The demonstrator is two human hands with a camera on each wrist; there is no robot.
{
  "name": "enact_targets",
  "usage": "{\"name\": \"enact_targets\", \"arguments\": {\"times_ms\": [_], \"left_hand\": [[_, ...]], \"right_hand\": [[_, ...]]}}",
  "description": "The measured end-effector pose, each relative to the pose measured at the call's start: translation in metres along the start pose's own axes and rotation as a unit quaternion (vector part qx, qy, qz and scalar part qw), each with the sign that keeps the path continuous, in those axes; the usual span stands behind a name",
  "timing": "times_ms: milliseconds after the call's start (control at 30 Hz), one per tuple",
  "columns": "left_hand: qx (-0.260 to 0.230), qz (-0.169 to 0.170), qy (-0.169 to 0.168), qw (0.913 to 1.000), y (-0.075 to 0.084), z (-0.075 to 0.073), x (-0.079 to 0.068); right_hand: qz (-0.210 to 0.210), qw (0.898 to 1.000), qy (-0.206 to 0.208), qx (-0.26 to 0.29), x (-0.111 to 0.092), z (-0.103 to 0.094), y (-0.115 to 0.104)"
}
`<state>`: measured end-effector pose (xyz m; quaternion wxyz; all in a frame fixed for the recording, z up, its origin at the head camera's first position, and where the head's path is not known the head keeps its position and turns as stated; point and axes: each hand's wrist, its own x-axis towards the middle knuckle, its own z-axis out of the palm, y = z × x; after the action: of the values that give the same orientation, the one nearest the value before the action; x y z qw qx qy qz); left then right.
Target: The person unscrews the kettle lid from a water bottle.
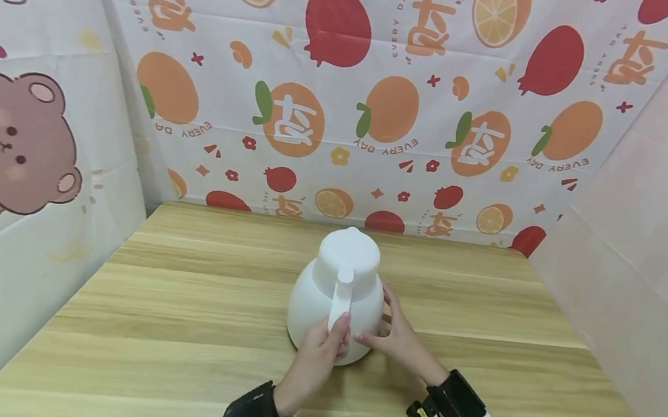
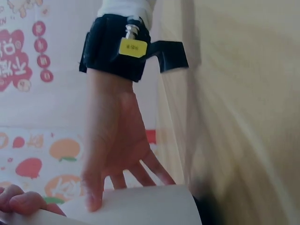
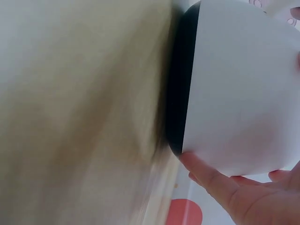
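Note:
A white thermos jug (image 1: pixel 307 305) with a rounded lid stands upright on the table, its handle (image 1: pixel 341 295) facing me. My left hand (image 1: pixel 320 346) grips the lower part of that handle. My right hand (image 1: pixel 397 340) touches the right side of the body with fingers spread and fairly straight. In the left wrist view, the right hand (image 2: pixel 117 136) has its thumb and fingertips against the jug's wall (image 2: pixel 145 206). The right wrist view shows the jug's black base (image 3: pixel 183 84) by the tabletop, with the right hand (image 3: pixel 253 197) along the wall.
The wood-grain table (image 1: pixel 170 313) extends to both sides of the jug. Behind it hangs a fruit-print cloth (image 1: pixel 342 110). A cloth with a bear (image 1: pixel 18 141) borders the left side, and a pale cloth (image 1: pixel 643 216) the right. Black bands (image 1: pixel 457 401) are on both wrists.

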<state>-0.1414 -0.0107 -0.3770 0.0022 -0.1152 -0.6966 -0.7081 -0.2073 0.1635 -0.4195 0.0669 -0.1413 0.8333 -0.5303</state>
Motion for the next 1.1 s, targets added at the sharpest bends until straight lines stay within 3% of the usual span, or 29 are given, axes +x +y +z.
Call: {"name": "enact_targets", "arguments": {"times_ms": [433, 767, 1100], "left_hand": [[-0.025, -0.023, -0.011, 0.9994, 0.002, 0.017, -0.021], [-0.031, -0.027, 0.002, 0.9992, 0.003, 0.022, -0.026], [-0.023, -0.022, -0.01, 0.9994, 0.004, 0.032, -0.027]], "right_hand": [[-0.007, 1.0, -0.013, 0.023, -0.025, -0.006, 0.001], [-0.012, 0.999, -0.028, 0.017, -0.028, -0.008, 0.002], [-0.025, 0.999, -0.044, 0.002, -0.029, -0.019, 0.006]]}}
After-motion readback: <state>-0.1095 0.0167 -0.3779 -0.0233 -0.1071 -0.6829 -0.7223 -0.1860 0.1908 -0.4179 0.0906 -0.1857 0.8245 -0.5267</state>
